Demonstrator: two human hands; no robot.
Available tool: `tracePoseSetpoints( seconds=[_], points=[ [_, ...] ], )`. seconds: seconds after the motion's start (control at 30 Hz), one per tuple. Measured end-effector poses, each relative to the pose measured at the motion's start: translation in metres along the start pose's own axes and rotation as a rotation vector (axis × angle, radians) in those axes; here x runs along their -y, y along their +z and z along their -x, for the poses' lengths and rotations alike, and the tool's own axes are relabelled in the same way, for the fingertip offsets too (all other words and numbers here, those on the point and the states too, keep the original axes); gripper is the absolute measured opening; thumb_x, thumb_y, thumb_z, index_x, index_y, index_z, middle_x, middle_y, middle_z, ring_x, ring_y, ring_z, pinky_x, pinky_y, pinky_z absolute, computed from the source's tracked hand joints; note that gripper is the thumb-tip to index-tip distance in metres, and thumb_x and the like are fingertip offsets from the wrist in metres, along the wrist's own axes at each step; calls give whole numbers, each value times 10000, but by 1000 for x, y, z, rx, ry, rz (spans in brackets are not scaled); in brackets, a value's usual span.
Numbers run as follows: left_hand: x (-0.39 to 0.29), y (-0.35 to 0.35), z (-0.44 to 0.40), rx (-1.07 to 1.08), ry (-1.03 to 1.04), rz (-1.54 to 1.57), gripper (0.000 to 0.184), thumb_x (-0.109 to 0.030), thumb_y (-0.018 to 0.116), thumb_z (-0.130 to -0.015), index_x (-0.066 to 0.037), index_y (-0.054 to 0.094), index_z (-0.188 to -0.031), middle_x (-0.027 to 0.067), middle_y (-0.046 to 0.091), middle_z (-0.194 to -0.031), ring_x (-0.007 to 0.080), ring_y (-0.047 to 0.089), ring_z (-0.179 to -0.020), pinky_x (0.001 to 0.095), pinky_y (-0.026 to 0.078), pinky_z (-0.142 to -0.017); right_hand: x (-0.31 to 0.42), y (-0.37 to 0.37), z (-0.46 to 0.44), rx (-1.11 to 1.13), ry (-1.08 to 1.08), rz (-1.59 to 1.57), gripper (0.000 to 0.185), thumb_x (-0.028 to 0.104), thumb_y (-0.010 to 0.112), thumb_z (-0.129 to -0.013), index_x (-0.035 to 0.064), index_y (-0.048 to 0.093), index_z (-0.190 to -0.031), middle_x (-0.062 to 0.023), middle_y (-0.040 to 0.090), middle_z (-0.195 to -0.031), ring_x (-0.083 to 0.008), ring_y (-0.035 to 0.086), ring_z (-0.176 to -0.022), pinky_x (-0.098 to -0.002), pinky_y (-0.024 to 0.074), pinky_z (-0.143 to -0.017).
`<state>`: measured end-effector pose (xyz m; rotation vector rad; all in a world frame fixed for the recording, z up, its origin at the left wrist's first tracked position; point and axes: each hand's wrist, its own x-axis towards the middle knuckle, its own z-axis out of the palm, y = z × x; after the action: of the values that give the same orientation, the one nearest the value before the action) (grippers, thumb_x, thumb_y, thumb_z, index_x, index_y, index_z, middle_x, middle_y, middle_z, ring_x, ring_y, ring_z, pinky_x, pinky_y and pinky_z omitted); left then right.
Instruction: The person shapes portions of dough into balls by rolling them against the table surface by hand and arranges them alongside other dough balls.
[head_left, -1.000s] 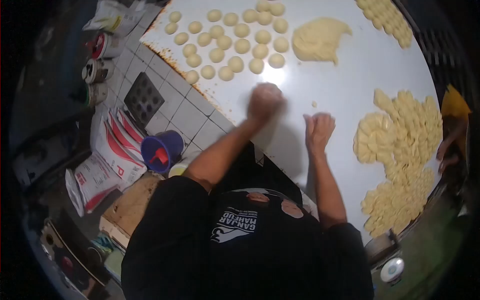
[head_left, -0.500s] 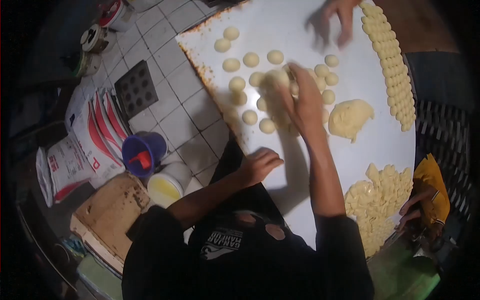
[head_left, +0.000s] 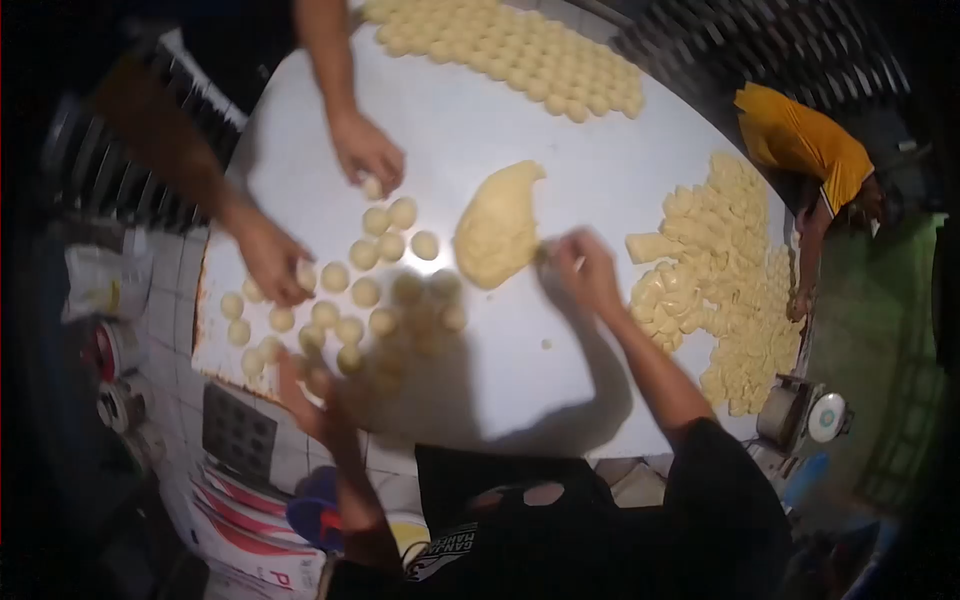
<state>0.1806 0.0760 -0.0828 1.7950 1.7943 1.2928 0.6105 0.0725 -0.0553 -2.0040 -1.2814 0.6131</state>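
Observation:
My left hand (head_left: 308, 398), a little blurred, is at the table's near-left edge beside the dough balls (head_left: 366, 292), its fingers stretched out and apart. A ball lies close against it. My right hand (head_left: 588, 270) is closed at the right side of a large dough lump (head_left: 497, 228). Its fingers are curled together, and a small dark shape shows between them and the dough; what they hold is not clear. A small dough scrap (head_left: 546, 344) lies on the white table (head_left: 520, 375) below.
A co-worker's two hands (head_left: 368, 152) handle dough balls across the table. Rows of shaped dough (head_left: 510, 50) line the far edge. Cut dough pieces (head_left: 735, 300) are piled at right, near a person in a yellow shirt (head_left: 808, 135). A scale (head_left: 826, 417) stands at the right corner.
The view has turned. My right hand has gone from the dough balls to the large lump. My left hand has moved from the table edge to the balls. Both co-worker's hands now show.

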Motion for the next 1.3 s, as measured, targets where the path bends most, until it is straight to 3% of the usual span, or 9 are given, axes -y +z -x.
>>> tracePoseSetpoints(
  seconds=[0.17,0.23,0.47,0.57,0.7,0.77,0.87,1.1,1.3],
  points=[
    [-210,205,-20,455,193,303,248,-53,731,-1001,2,702,-1241,161,736,-1177,219,726,-1035,345,589,-850,-135,-25,-224,-278,48,64,398,309,810,-932,12,622,-1119,-156,718,-1078,-338,687,-946,-449,553,-856],
    [-246,294,-61,500,252,425,277,-3,664,-990,0,655,-1267,234,680,-1209,396,706,-967,457,581,-851,-147,-1,-263,-553,-350,203,374,252,806,-926,23,611,-1147,-176,684,-1114,-398,670,-993,-501,541,-892],
    [-227,532,-124,505,645,-46,213,-59,658,-1001,-85,662,-1213,203,650,-1274,461,690,-1004,563,565,-826,-142,-34,-128,-319,-368,-106,347,160,821,-913,19,606,-1145,-198,648,-1017,-424,658,-956,-505,553,-808],
    [-247,504,-117,578,496,-12,176,-54,667,-1004,-80,680,-1178,186,670,-1165,423,671,-947,460,565,-826,-140,-60,48,-136,-360,-177,458,232,922,-855,87,678,-1214,-160,707,-1117,-376,720,-1007,-395,608,-858],
    [-241,316,-30,594,459,182,361,-153,800,-961,-11,676,-1269,171,694,-1022,331,676,-779,398,557,-679,-215,-53,242,252,-382,225,411,410,857,-871,126,684,-1113,-121,670,-1133,-347,688,-1011,-491,580,-894],
    [-181,206,52,808,211,87,372,-156,810,-939,1,688,-1253,188,697,-953,333,682,-764,412,557,-645,-197,-72,220,250,-278,299,364,377,844,-860,105,659,-1015,-141,629,-1133,-353,629,-1045,-524,511,-892],
    [-113,121,140,850,572,-122,206,-155,821,-878,-74,701,-1026,109,613,-834,318,608,-740,436,486,-675,-158,-19,153,-67,-219,288,359,381,870,-822,115,664,-947,-117,621,-1120,-333,594,-1115,-509,491,-912],
    [-45,128,146,793,706,-183,258,-252,801,-889,-88,664,-1034,145,640,-1056,357,600,-967,505,458,-851,-194,-25,243,195,-263,255,373,418,844,-856,94,670,-916,-124,652,-1076,-343,607,-1082,-521,470,-966],
    [-58,115,202,982,642,-32,213,-210,793,-884,-89,654,-991,122,636,-1013,332,606,-938,503,458,-833,-151,44,226,-260,-77,436,318,370,866,-845,98,723,-924,-108,676,-990,-341,628,-952,-526,482,-883]
  ],
)
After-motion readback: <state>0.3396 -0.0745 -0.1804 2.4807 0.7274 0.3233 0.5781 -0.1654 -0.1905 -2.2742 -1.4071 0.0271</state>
